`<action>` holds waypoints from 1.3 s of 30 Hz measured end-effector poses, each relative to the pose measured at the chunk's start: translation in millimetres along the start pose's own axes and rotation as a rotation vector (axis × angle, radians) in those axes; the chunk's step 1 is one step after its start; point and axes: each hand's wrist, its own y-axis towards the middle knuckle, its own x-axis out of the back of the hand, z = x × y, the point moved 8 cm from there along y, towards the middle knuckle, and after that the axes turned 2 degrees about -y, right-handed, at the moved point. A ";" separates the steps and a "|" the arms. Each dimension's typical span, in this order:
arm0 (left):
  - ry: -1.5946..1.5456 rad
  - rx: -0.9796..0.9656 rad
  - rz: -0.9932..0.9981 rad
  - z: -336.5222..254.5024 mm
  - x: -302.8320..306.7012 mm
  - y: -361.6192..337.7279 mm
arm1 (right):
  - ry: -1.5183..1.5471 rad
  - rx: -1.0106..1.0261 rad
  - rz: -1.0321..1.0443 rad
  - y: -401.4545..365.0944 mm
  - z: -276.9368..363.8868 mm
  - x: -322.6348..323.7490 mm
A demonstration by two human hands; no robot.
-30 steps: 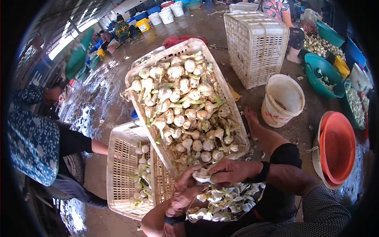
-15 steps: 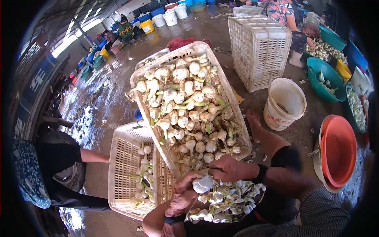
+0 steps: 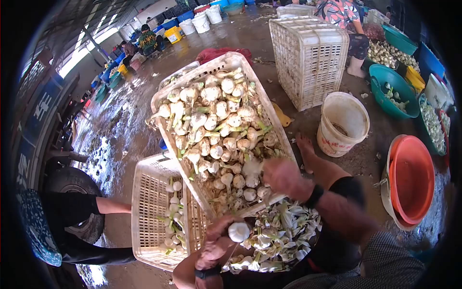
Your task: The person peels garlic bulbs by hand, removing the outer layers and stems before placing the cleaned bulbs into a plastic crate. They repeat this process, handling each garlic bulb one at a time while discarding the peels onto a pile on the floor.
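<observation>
My left hand [image 3: 215, 244], low in the view, holds a clean white garlic bulb [image 3: 238, 232]. Blurred by motion, my right hand [image 3: 288, 179] is over the lower right part of a tilted cream crate [image 3: 169, 129]; whether anything is in its fingers cannot be made out. Unpeeled garlic bulbs with roots and green stems [image 3: 222, 115] fill that crate. Loose peelings [image 3: 284, 229] lie heaped below my right hand. Left of my left hand, a second crate [image 3: 139, 212] contains several peeled bulbs [image 3: 174, 212].
A white bucket [image 3: 332, 137] and red basin [image 3: 415, 178] stand to the right. Stacked crates [image 3: 308, 62] rise behind. A person [image 3: 337, 14] sits by green basins [image 3: 385, 98]. At left is another person's arm [image 3: 113, 205] near a tyre [image 3: 77, 185]. The floor looks wet.
My right hand has moved up and right, away from the bulb in my left hand, to the crate of unpeeled garlic. The bulb stays in my left hand. The view has shifted slightly.
</observation>
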 end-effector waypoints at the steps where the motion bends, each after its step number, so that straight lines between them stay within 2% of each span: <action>1: -0.001 0.003 0.002 -0.4 2.5 -2.3 | -0.102 -0.138 -0.038 3.7 -19.4 9.0; 3: -0.071 0.057 -0.244 2.8 28.5 -8.2 | 0.011 -0.106 0.010 2.6 -10.8 5.9; 4: -0.356 -0.047 -0.200 -8.8 29.4 -2.2 | 0.121 -0.084 0.052 -0.2 -6.3 3.7; 5: -0.490 -0.079 -0.238 -11.9 35.5 -0.8 | 0.220 -0.028 0.208 -20.1 4.2 -16.8; 6: -0.562 -0.164 -0.307 -24.2 43.7 -1.6 | 0.768 0.163 0.319 -32.8 31.3 -21.4; 7: -0.631 -0.244 -0.379 -34.3 53.6 -5.0 | 0.489 0.187 0.559 -66.2 44.0 -56.4; 8: -0.751 -0.333 -0.430 -34.6 71.5 -11.7 | 0.466 0.138 0.869 -109.7 50.9 -98.7; 9: -0.869 -0.426 -0.484 -34.5 91.9 -20.1 | 0.606 0.062 1.002 -122.2 72.1 -96.9; 10: -0.868 -0.510 -0.540 -45.7 104.7 -25.0 | 0.518 0.210 0.978 -134.0 84.6 -103.2; 11: -0.866 -0.599 -0.602 -56.6 118.0 -32.3 | 0.525 0.213 0.984 -139.3 81.6 -110.2; 13: -0.938 -0.591 -0.633 -44.4 138.0 -41.6 | 0.409 0.310 0.794 -117.0 83.9 -96.1; 14: -0.976 -0.588 -0.695 -36.2 145.6 -48.1 | 0.276 0.288 0.885 -112.0 76.7 -101.5; 15: -1.013 -0.584 -0.755 -36.6 146.8 -49.6 | 0.273 0.285 0.887 -103.8 74.7 -97.2; 17: -1.045 -0.571 -0.677 -40.3 131.1 -38.6 | 0.176 0.203 0.790 -83.1 62.6 -89.3; 19: -0.874 -0.456 -0.466 -42.6 106.8 -24.8 | 0.094 0.203 0.842 -71.7 53.6 -90.4; 21: -0.854 -0.414 -0.474 -33.2 98.0 -19.1 | 0.101 0.043 0.519 -47.5 33.0 -70.5; 23: -0.846 -0.316 -0.564 -23.7 88.8 -14.9 | 0.098 -0.003 0.455 -36.3 19.6 -69.2; 27: -0.700 -0.256 -0.540 -22.1 78.8 -14.3 | 0.035 -0.101 0.290 -12.4 11.0 -66.4; 32: -0.723 -0.217 -0.536 -15.2 75.6 -13.7 | 0.047 -0.133 0.314 -0.7 14.6 -100.9; 35: -0.683 -0.181 -0.504 -8.5 70.3 -12.4 | -0.015 -0.049 0.331 8.1 25.4 -117.0; 39: -0.599 -0.119 -0.448 -3.9 60.9 -9.1 | -0.231 -0.008 0.280 5.5 28.4 -131.3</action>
